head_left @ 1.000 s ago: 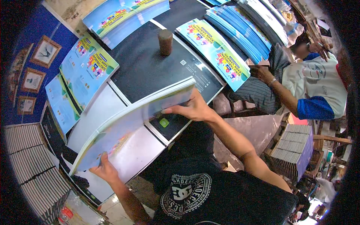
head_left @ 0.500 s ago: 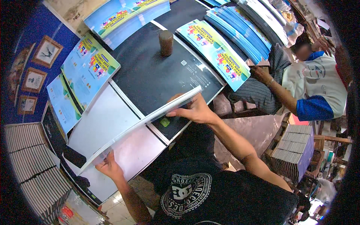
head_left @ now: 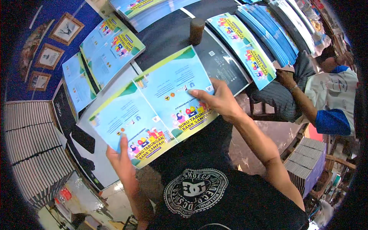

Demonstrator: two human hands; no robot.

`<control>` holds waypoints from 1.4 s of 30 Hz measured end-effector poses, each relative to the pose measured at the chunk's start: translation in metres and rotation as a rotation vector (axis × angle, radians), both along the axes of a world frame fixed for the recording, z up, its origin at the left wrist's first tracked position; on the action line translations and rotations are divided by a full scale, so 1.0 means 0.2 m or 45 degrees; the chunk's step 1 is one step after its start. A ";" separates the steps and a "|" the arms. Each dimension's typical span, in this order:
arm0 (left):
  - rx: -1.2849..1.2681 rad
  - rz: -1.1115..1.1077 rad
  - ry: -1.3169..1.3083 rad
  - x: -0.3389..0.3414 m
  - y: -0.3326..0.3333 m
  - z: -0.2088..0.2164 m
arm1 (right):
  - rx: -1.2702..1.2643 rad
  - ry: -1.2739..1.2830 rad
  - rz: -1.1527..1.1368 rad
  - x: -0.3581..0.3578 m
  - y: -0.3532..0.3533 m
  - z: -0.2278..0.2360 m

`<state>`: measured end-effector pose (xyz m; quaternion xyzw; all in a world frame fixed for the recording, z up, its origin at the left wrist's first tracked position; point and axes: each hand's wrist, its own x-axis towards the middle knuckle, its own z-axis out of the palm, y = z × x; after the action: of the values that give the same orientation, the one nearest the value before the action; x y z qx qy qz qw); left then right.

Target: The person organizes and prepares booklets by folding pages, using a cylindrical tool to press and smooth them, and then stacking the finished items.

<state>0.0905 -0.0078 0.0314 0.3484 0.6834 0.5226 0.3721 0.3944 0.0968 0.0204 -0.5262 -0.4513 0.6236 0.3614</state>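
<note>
I hold a large printed sheet flat in front of me, light blue with green corners and two colourful cover pictures side by side. My left hand grips its near left edge, thumb on top. My right hand grips its right edge, fingers laid over the print. The sheet hangs above a black and white machine top.
Stacks of the same blue sheets lie at the left, top and right. A brown cylinder stands on the black surface. Another person sits at the right. Piles of grey booklets stand at the left and lower right.
The sheet, seen edge-on and tilted before, has been turned over and now faces up with its printed side. Both hands stayed on its edges.
</note>
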 end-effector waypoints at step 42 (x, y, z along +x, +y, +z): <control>-0.706 -0.294 0.766 -0.10 -0.71 -0.17 | 0.477 -1.149 0.588 0.18 -0.59 -0.22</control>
<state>0.0704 -0.1493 -0.0026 0.4464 0.8327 0.1488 0.2917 0.4296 -0.0218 -0.0239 -0.5553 -0.7693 0.3075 0.0727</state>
